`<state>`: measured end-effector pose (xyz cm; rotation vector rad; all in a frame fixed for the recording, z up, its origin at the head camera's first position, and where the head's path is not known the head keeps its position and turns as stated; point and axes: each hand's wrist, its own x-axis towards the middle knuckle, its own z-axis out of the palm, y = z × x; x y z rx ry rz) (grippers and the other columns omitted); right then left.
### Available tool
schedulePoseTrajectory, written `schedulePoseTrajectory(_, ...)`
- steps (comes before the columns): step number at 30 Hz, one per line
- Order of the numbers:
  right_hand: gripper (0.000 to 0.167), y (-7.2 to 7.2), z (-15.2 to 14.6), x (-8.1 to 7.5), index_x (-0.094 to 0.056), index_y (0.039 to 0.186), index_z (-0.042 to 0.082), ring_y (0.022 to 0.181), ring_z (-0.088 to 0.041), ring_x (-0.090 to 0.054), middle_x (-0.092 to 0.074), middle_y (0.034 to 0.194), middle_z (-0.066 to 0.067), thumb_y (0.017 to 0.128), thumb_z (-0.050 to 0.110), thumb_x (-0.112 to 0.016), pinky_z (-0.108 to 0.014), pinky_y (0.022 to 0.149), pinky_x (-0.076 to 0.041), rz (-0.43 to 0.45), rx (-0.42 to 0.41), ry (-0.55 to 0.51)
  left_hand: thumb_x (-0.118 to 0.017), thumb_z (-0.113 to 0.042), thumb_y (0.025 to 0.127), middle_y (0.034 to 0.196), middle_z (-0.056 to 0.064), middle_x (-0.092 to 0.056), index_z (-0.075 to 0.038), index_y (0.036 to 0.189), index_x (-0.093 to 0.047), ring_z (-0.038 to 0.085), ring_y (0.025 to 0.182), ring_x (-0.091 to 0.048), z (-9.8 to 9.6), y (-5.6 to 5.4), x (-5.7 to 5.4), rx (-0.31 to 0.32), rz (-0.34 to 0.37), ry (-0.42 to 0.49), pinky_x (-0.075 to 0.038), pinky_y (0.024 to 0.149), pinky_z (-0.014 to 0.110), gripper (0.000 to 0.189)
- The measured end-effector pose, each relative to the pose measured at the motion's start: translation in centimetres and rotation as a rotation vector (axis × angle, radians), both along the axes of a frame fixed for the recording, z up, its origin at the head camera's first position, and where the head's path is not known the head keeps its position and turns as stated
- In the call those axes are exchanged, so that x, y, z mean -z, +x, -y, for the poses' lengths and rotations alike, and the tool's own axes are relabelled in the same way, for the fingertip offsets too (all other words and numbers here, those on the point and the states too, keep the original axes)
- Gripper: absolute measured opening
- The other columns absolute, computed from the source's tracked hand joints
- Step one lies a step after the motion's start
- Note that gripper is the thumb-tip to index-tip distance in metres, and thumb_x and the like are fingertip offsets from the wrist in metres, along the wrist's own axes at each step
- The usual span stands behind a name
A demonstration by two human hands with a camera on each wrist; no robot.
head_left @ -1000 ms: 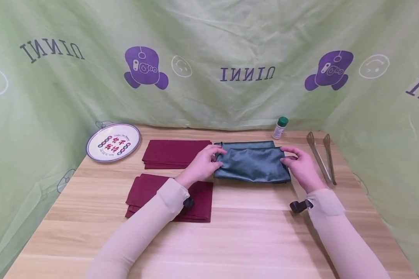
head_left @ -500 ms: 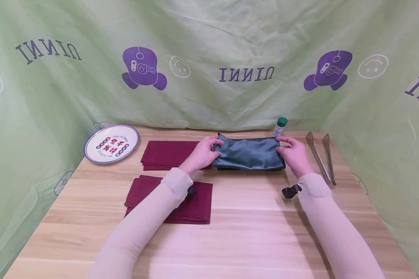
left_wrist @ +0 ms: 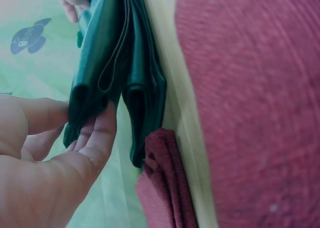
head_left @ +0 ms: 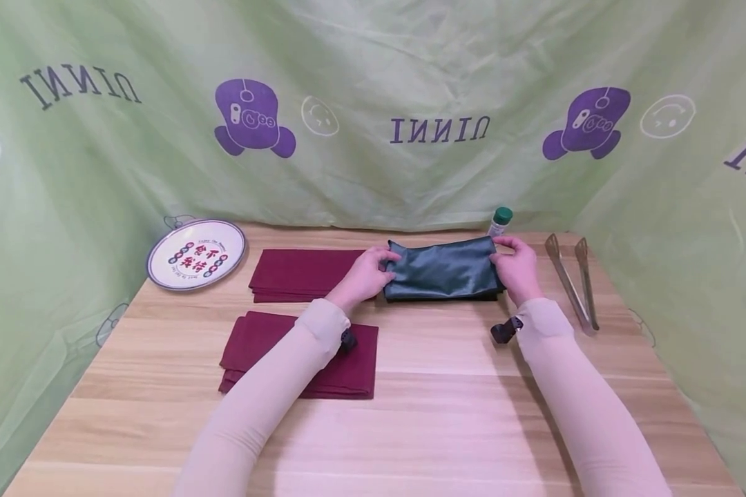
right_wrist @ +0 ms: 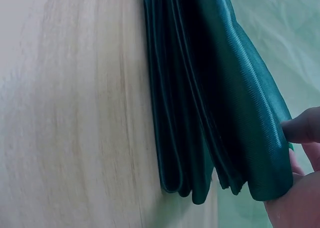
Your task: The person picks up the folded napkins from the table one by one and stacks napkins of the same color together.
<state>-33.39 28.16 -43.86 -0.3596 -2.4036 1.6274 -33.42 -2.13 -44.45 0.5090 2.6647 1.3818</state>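
Note:
A folded dark green satiny cloth (head_left: 444, 270) is held up by its two ends between my hands. My left hand (head_left: 367, 275) pinches the left end, with thumb and fingers on either side of the folded layers in the left wrist view. My right hand (head_left: 519, 269) pinches the right end at the upper corner. Beneath it lies another folded green cloth (right_wrist: 170, 138), mostly hidden in the head view; the left wrist view shows a gap narrowing between the two. Left of them lies a folded maroon cloth (head_left: 311, 271), its corner close to the lower green cloth.
A second folded maroon cloth (head_left: 342, 359) lies nearer, under my left forearm. A white plate (head_left: 168, 266) with red lettering stands at the back left. Behind the green cloth is a green-capped bottle (head_left: 502, 217); metal tongs (head_left: 568, 286) lie to the right.
Both hands have carried the upper green cloth away from me, so it now covers the lower one in the head view. The right hand has also shifted left, raising its end slightly.

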Motion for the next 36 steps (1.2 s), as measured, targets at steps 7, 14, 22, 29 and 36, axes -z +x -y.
schedulePoseTrajectory(7,0.042,-0.4,0.0,0.6,-0.060,0.127,0.002,0.088,-0.013,-0.061,-0.057,0.126,-0.017,0.086,-0.004,-0.059,-0.021,0.071,-0.046,0.011,-0.002,-0.003,-0.068,-0.003,0.088,0.147,0.013,-0.043,-0.005,0.127,-0.065,0.022,0.099,-0.059,0.4,-0.1,0.5,0.014,0.032,-0.008,-0.049,0.087,0.032,0.039)
schedulePoseTrajectory(14,0.042,0.0,-0.5,0.9,-0.058,0.129,-0.001,0.090,-0.013,-0.056,-0.053,0.131,-0.015,0.088,-0.002,-0.059,-0.021,0.072,-0.045,0.012,0.005,-0.028,-0.069,-0.008,0.089,0.143,0.009,-0.043,-0.004,0.127,-0.062,0.020,0.094,-0.064,2.3,1.0,0.4,0.041,0.066,0.048,-0.053,0.075,0.030,0.039)
schedulePoseTrajectory(22,0.041,1.4,-1.4,0.6,-0.055,0.131,-0.001,0.088,-0.010,-0.058,-0.053,0.124,-0.014,0.091,0.006,-0.059,-0.021,0.072,-0.049,0.030,-0.028,-0.059,-0.069,-0.013,0.090,0.132,0.010,-0.054,-0.002,0.124,-0.064,0.021,0.093,-0.065,6.1,2.9,-1.1,0.101,-0.029,0.007,-0.054,0.078,0.034,0.036)
schedulePoseTrajectory(29,0.036,3.6,-0.7,0.1,-0.058,0.125,-0.001,0.083,-0.011,-0.057,-0.057,0.104,-0.003,0.093,0.013,-0.062,-0.019,0.064,-0.047,-0.019,-0.029,-0.036,-0.069,-0.020,0.092,0.134,0.007,-0.054,-0.010,0.126,-0.063,0.020,0.096,-0.065,10.6,5.8,-2.6,0.103,-0.064,-0.012,-0.053,0.079,0.035,0.036)
schedulePoseTrajectory(36,0.033,6.6,3.0,-1.1,-0.062,0.117,-0.002,0.080,-0.015,-0.056,-0.060,0.093,-0.007,0.096,0.023,-0.063,-0.025,0.067,-0.048,-0.061,-0.229,0.077,-0.068,-0.017,0.093,0.136,0.010,-0.052,-0.008,0.128,-0.060,0.023,0.099,-0.065,16.0,9.6,-3.2,0.085,-0.071,0.003,-0.053,0.086,0.040,0.036)
